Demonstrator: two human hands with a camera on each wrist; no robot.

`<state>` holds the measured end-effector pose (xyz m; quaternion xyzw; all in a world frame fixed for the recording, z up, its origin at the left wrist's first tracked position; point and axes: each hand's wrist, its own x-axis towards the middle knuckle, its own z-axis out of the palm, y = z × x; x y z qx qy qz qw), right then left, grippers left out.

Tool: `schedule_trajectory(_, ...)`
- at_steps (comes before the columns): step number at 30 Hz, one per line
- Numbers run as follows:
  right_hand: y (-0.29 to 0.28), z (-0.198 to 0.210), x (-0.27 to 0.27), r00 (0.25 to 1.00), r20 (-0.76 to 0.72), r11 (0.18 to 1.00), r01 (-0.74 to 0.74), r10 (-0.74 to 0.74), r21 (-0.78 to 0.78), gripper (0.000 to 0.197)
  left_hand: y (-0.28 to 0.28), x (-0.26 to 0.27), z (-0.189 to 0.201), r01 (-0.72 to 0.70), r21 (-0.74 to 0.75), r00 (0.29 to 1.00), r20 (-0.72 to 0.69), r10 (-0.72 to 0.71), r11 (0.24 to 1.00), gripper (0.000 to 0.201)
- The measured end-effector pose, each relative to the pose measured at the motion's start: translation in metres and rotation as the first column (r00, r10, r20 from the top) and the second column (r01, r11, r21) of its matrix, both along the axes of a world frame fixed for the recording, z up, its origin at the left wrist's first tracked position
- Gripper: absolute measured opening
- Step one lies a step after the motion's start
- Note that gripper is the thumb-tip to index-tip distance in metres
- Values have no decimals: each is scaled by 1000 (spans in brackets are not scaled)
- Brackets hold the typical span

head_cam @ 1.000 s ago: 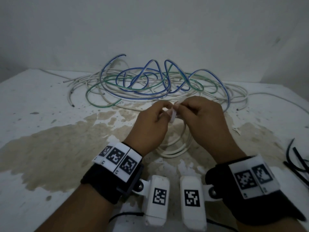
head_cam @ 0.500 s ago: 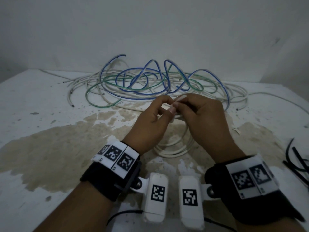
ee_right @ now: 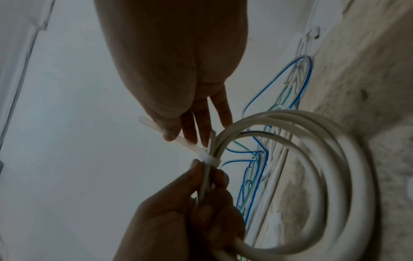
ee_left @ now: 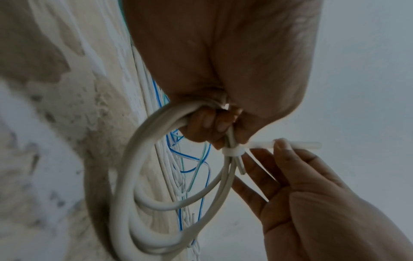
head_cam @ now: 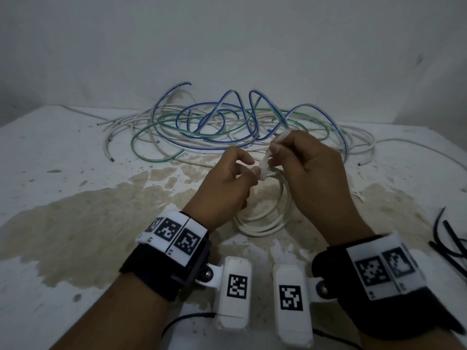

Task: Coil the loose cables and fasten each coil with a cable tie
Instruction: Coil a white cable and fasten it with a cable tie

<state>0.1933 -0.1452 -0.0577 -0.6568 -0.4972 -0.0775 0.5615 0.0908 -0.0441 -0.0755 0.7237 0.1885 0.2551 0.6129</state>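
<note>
A white cable coil [head_cam: 265, 223] hangs from my left hand [head_cam: 249, 170], which grips the bunched strands just below a white cable tie [head_cam: 264, 165]. In the left wrist view the tie's band [ee_left: 232, 151] wraps snugly round the coil [ee_left: 125, 185]. Its tail [ee_left: 299, 145] sticks out sideways. My right hand [head_cam: 275, 150] pinches that tail between thumb and fingers, up and away from the coil. The right wrist view shows the same pinch on the tail [ee_right: 156, 128], the band [ee_right: 210, 159] and the coil [ee_right: 335, 176].
A tangle of blue, green and white loose cables [head_cam: 227, 122] lies at the back of the stained white table [head_cam: 75, 223], against the wall. Several black strands [head_cam: 449, 243] lie at the right edge.
My right hand has drawn the tie's tail up and to the right, away from my left hand. More tail now shows and the hands stand a little further apart.
</note>
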Motion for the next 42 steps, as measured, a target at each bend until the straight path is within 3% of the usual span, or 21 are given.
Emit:
schedule_trajectory(2, 0, -2, -3, 998, 65, 1000, 8, -7, -20, 12, 0, 1, -2, -32, 30, 999, -8, 32, 999, 11)
schedule_trajectory(5, 1, -6, -6, 989, 150, 998, 18, -9, -59, 15, 0, 3, -4, -61, -69, 998, -6, 60, 996, 15)
schedule_trajectory(9, 4, -8, 0, 994, 105, 999, 34, -31, -31, 12, -3, 3, -2, 41, -171, 999, 14, -39, 984, 9)
schedule_trajectory(13, 3, -7, 1, 986, 150, 997, 79, -77, -11, 11, -2, 2, -3, 53, -30, 999, -3, -53, 998, 2)
schedule_trajectory(19, -2, 2, 5, 958, 234, 986, 150, -164, 77, 11, -5, 4, -5, 82, 136, 996, -29, -79, 987, 25)
schedule_trajectory(21, -3, 1, 5, 973, 187, 990, 128, -135, 53, 12, -6, 4, -5, 88, 112, 996, -34, -84, 990, 23)
schedule_trajectory(25, -8, 7, 10, 996, -74, 996, 38, -44, -78, 9, -8, 1, -4, 57, -115, 998, 29, -54, 992, 14)
schedule_trajectory(28, -13, 5, 19, 997, -73, 953, 12, -36, -303, 27, -6, -2, 2, 74, -267, 994, 94, -50, 961, 12)
schedule_trajectory(30, -13, 3, 19, 995, -103, 930, -27, -11, -366, 25, -4, -5, 8, 106, -354, 988, 144, -58, 929, 13)
schedule_trajectory(33, -10, 5, 15, 953, -304, 956, -93, 5, -277, 12, -5, -8, 15, 137, -424, 979, 194, -58, 895, 9)
schedule_trajectory(35, -10, 9, 11, 922, -386, 973, -111, 25, -203, 15, -6, -11, 20, 130, -457, 976, 218, -31, 880, 9)
schedule_trajectory(38, -10, 12, 5, 900, -437, 991, -60, 1, -122, 18, -6, -18, 26, 108, -534, 976, 218, 14, 838, 12)
schedule_trajectory(42, -7, 13, -6, 816, -577, 999, 35, -36, -14, 13, -8, -36, 22, 109, -526, 986, 164, -26, 844, 9)
